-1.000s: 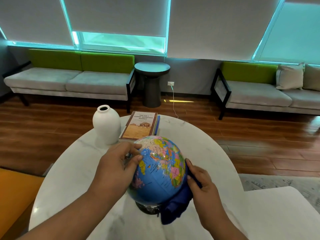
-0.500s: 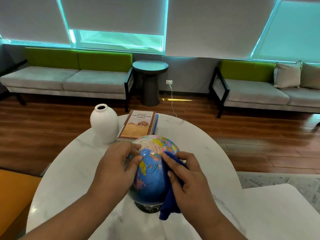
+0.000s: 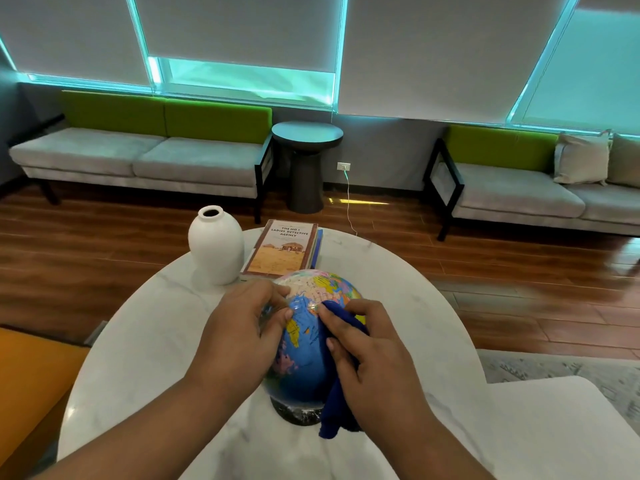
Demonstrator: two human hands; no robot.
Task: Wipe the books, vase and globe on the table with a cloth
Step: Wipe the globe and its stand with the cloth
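Note:
A small colourful globe [image 3: 304, 355] on a dark base stands near the front of the round white marble table [image 3: 145, 341]. My left hand [image 3: 239, 334] grips the globe's left side, fingers curled over it. My right hand [image 3: 370, 362] presses a dark blue cloth [image 3: 337, 407] against the globe's right front, fingers bent round the cloth, whose end hangs down by the base. A white vase [image 3: 216, 245] stands upright at the back left. Beside it lies a stack of books [image 3: 282, 249], a tan cover on top.
An orange seat [image 3: 31, 382] is at the left of the table. A second white surface [image 3: 561, 427] adjoins the table at the right. Beyond are wooden floor, two grey-green sofas [image 3: 145, 154] and a dark round side table [image 3: 306, 161].
My right hand with the cloth has come from the globe's lower right side up over its front. The left hand has kept its hold on the globe.

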